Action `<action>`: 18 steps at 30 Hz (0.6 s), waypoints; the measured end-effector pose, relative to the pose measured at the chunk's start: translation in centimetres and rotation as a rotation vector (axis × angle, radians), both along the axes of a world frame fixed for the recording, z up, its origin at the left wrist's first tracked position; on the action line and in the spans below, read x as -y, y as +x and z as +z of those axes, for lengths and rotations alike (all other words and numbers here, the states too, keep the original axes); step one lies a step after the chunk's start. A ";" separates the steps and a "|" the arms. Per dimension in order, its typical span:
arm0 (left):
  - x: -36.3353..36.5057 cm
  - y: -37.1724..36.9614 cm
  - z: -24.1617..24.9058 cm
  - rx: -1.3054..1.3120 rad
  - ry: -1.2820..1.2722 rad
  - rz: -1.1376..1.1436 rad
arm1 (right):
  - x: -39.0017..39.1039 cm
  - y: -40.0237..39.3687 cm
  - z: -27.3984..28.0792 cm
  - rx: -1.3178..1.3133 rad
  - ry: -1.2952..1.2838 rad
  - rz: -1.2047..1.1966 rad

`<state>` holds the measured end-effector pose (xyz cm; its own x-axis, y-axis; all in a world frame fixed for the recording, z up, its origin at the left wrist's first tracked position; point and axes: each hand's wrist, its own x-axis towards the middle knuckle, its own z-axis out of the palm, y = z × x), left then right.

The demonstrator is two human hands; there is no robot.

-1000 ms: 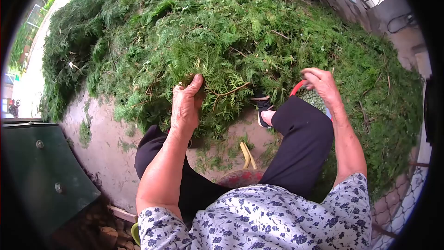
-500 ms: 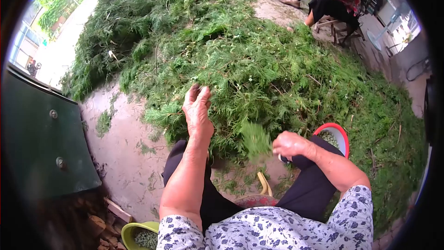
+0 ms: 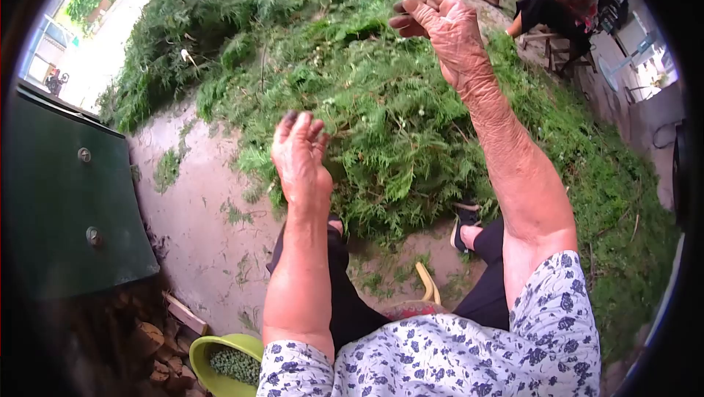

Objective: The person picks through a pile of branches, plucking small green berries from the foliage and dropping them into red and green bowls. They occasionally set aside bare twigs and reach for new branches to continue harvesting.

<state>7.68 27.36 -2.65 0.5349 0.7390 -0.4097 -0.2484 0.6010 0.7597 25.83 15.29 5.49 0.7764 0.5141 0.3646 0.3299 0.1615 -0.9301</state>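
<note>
Branches [image 3: 396, 140], feathery and green, lie heaped beyond the left hand [image 3: 299, 162] and under the right hand [image 3: 451, 26]. Both hands are loosely spread, a bit bent. Back from the left hand, a smooth, round tub [image 3: 200, 362] holds tiny lumps [image 3: 235, 364].

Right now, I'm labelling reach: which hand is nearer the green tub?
Left: the left hand appears above and right of the green tub; the right hand, higher and farther right.
</note>
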 end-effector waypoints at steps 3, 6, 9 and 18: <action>-1.2 -0.8 -0.2 0.067 0.008 0.064 | 3.4 -1.6 -6.4 -0.198 -0.203 -0.004; -2.6 -1.2 -0.4 0.067 -0.050 0.125 | 8.1 -1.9 -14.7 -0.405 -0.463 -0.144; -3.3 -1.3 -1.4 0.102 -0.085 0.107 | 12.0 -2.8 -22.4 -0.543 -0.614 -0.306; -1.0 0.3 -0.9 0.070 -0.039 -0.026 | 6.3 -2.8 -30.7 -0.115 -1.084 -0.359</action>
<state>8.02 28.32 -3.54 0.5818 0.7088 -0.3989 -0.2844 0.6367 0.7167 22.98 9.00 -25.25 0.9419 0.2565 -0.2171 0.0988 -0.8288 -0.5507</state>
